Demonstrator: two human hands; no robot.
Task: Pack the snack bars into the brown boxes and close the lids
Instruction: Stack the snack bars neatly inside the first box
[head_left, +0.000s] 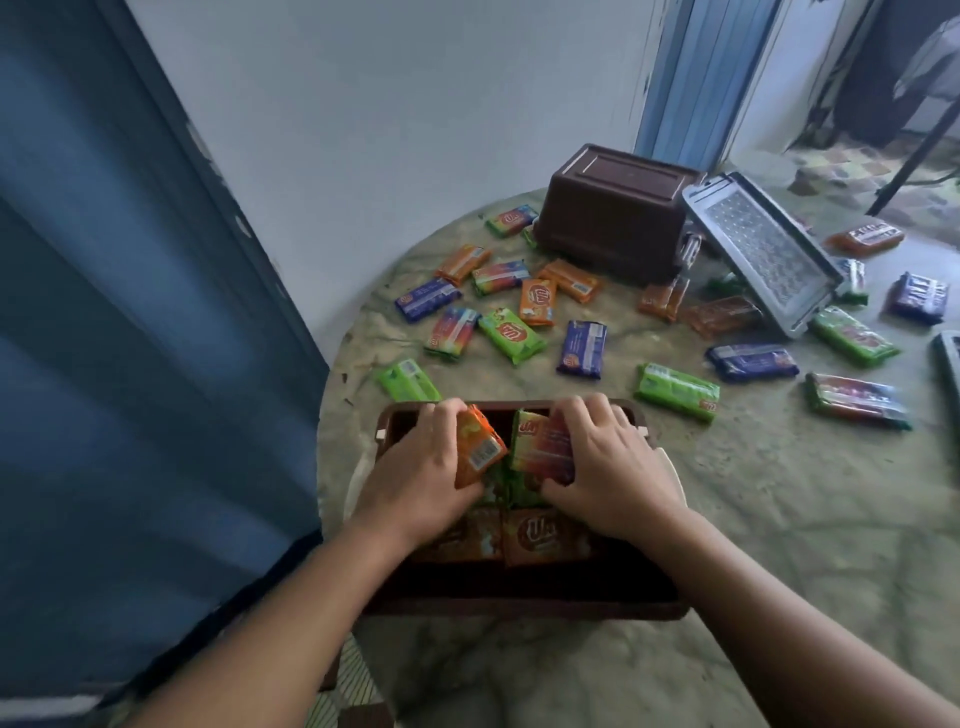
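Note:
An open brown box (524, 605) stands on the table right in front of me, with orange and green snack bars inside. My left hand (415, 473) grips an orange snack bar (477, 451) over the box's left half. My right hand (608, 467) holds a green and red snack bar (540, 441) over the middle. Two orange bars (540, 535) lie flat in the near part of the box. A second brown box (613, 213) sits upside down at the back of the table. Several loose bars lie between the two boxes, among them a green one (511, 335) and a blue one (583, 348).
A clear grey lid (763, 249) leans against the far box on its right. More bars lie to the right, such as a green one (675, 389) and a blue one (752, 361). A blue door (130, 312) stands at the left, close to the round table's edge (332, 374).

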